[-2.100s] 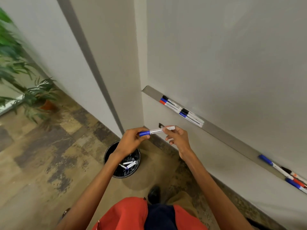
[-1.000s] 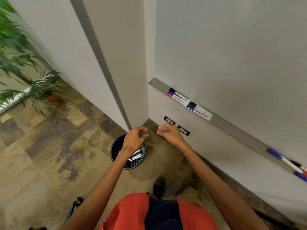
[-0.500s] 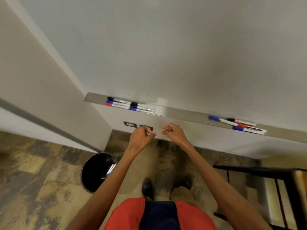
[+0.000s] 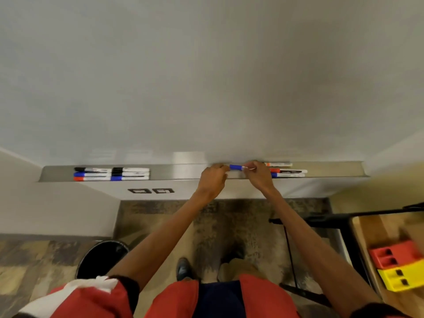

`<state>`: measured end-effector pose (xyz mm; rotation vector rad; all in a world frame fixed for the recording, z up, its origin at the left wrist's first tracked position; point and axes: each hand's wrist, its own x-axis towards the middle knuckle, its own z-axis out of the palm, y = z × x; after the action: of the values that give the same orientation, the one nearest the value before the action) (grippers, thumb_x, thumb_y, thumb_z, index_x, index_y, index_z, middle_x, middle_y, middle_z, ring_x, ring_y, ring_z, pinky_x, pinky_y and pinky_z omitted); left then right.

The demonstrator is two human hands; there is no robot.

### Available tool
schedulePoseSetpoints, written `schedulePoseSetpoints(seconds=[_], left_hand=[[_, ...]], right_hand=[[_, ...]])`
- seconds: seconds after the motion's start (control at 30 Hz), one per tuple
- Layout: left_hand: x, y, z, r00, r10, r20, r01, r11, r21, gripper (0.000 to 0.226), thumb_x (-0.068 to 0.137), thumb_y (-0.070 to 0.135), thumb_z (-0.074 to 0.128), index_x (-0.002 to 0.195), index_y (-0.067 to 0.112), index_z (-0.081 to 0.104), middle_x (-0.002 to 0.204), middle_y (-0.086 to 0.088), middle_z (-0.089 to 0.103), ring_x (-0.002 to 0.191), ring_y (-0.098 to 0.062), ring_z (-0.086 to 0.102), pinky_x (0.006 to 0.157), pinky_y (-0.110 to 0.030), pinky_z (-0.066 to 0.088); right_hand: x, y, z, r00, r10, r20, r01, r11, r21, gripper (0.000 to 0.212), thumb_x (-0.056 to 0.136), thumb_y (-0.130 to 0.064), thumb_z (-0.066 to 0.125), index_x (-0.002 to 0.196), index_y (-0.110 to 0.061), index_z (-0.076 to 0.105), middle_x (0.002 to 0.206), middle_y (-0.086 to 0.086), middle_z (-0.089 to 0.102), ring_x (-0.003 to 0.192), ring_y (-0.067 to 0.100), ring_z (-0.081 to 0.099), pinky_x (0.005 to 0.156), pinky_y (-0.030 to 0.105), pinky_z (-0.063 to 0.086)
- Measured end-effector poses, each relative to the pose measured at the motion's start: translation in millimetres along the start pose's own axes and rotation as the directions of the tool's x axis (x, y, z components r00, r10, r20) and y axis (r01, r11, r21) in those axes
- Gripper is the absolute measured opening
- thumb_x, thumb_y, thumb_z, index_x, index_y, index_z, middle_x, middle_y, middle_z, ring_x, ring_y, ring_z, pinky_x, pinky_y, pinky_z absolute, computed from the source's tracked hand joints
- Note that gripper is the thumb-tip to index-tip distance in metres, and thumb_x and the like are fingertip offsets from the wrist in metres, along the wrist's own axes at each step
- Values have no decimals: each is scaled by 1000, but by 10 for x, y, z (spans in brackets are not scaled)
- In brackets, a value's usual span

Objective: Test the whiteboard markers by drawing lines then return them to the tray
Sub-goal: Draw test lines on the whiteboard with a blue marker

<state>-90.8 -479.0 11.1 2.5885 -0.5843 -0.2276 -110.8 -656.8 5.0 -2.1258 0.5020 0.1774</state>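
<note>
Hands are up at the tray [image 4: 183, 172] now. A moment ago they were low, near the bin [image 4: 101, 258], curled and holding nothing. The blue marker they had before that was lying down in the bin.

Now a new blue marker [image 4: 236, 167] is between them, just over the tray. I think it came from the left end of the right pile [image 4: 288, 173]. The left hand [image 4: 212, 177] has its fingers curled round the blue cap end. The right hand [image 4: 259, 176] pinches the white body. My guess is the old marker was thrown out and this one is next. The cap looks ready to be pulled off, so the marker can be tried on the board [image 4: 206, 76]. No line shows on the board yet.

The right pile lies just beside the right hand, so a bump could knock those markers. The left pile [image 4: 112, 174] is well apart, at the far end of the tray. Two sockets [image 4: 151, 191] sit on the wall under the tray. Red and yellow blocks [image 4: 397, 267] sit on a table at the right. None of these is between the hands and the board.
</note>
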Motion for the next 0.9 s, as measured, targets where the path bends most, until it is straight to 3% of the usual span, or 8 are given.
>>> schedulePoseSetpoints(seconds=[0.13, 0.27, 0.37, 0.53, 0.63, 0.73, 0.8, 0.9], left_hand=[[296, 106, 211, 998, 55, 26, -58, 986, 157, 30, 94, 11, 58, 123, 8, 62, 124, -14, 63, 108, -31, 60, 88, -42, 52], [375, 134, 384, 998, 53, 45, -60, 980, 187, 25, 92, 12, 63, 117, 7, 65, 120, -15, 64, 107, -30, 60, 91, -41, 50], [327, 120, 437, 998, 55, 22, -58, 983, 172, 18, 92, 15, 65, 109, 9, 68, 109, -11, 65, 97, -27, 62, 84, -36, 50], [192, 77, 361, 995, 97, -23, -93, 983, 159, 23, 89, 14, 71, 111, 10, 69, 108, -10, 68, 94, -26, 64, 81, -36, 52], [137, 42, 261, 992, 121, -39, -115, 986, 124, 27, 90, 12, 70, 116, 9, 68, 113, -11, 69, 97, -27, 66, 85, -38, 54], [78, -40, 134, 990, 133, -52, -130, 990, 58, 25, 96, 14, 62, 120, 10, 65, 116, -10, 68, 100, -26, 66, 90, -36, 53], [33, -100, 31, 991, 126, -55, -125, 992, 17, 25, 99, 14, 57, 123, 11, 62, 117, -8, 67, 99, -24, 65, 90, -32, 52], [-27, -207, -122, 986, 166, -34, -166, 986, -9, 26, 101, 12, 51, 125, 10, 60, 119, -9, 65, 98, -23, 64, 87, -25, 47]], right_hand=[[169, 248, -127, 1000, 6, 26, -5, 999, -39, 22, 92, -16, 67, 113, -11, 68, 116, 8, 67, 106, 22, 61, 91, 24, 43], [205, 348, -133, 996, -65, 56, 71, 991, -111, 23, 90, -14, 68, 113, -14, 67, 115, 8, 66, 106, 24, 60, 99, 36, 49], [201, 376, -113, 993, -99, 64, 108, 981, -159, 24, 87, -18, 71, 112, -17, 68, 115, 5, 65, 110, 23, 58, 100, 37, 47], [130, 348, -109, 967, -253, 12, 238, 892, -384, 28, 87, -30, 69, 115, -24, 67, 121, -2, 61, 119, 21, 47, 99, 38, 29], [81, 197, -70, 918, -389, 78, 380, 803, -460, 25, 91, -33, 65, 114, -23, 69, 116, -2, 65, 117, 20, 49, 101, 36, 22], [27, 26, -12, 859, -484, 169, 507, 755, -416, 27, 98, -29, 59, 120, -16, 66, 120, 4, 68, 112, 23, 60, 103, 34, 33], [-21, -58, 24, 816, -550, 178, 573, 727, -378, 28, 100, -29, 57, 121, -13, 66, 116, 7, 70, 103, 24, 65, 92, 32, 44], [-103, -144, 80, 784, -598, 166, 608, 689, -394, 31, 101, -35, 54, 119, -14, 68, 110, 5, 72, 92, 21, 68, 80, 23, 43]])
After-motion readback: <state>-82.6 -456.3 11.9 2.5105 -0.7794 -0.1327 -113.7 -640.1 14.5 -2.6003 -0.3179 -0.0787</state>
